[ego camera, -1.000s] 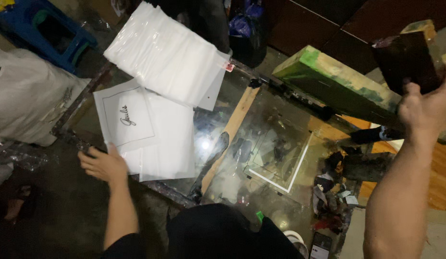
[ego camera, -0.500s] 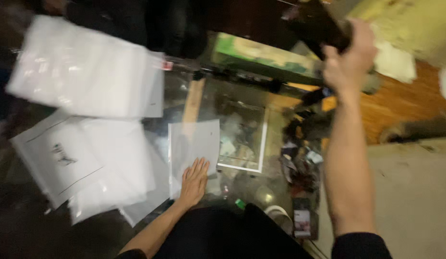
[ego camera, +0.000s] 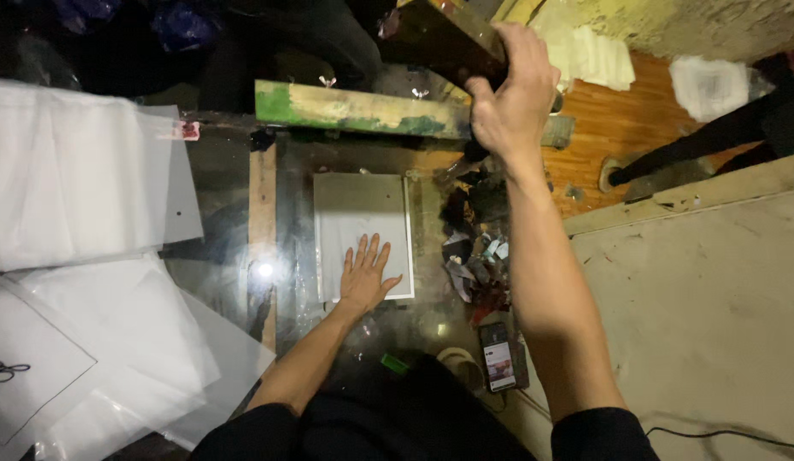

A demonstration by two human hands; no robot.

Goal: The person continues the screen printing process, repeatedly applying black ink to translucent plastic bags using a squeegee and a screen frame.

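A: White sheet (ego camera: 363, 224) – where's it sit?

B: Flat on the glass table (ego camera: 294, 179), roughly mid-frame, inside the pale rectangular outline. Your left hand (ego camera: 367, 275) lies on its lower edge, palm down, fingers spread, pressing flat, not pinching anything.

A: Biggest stuff around it?

B: Stack of clear plastic bags (ego camera: 72, 171) far left, covering that end of the table. Below it, more loose bags (ego camera: 132, 341) fanned toward you, one w/ a white card (ego camera: 29, 367) bearing dark script. To the right, a concrete floor (ego camera: 696, 324), then a strip of wood flooring (ego camera: 627, 128) beyond it.

A: And my other hand?

B: Your right hand (ego camera: 508, 102) is raised over the table's far edge, fingers curled round the rim of a dark wooden frame (ego camera: 439, 38), tilted up off the table. Grip is closed on it. Just under it runs a long wooden bar w/ green paint (ego camera: 354, 109), across the table's far side.

A: Smaller bits?

B: Narrow wooden strip (ego camera: 263, 230) just left of the sheet, running toward you. Pile of dark stained rags (ego camera: 478, 248) just right of the sheet. A phone (ego camera: 502, 358), screen lit, near your right elbow. Small green item (ego camera: 394, 364) by your left forearm; can't tell what it is.
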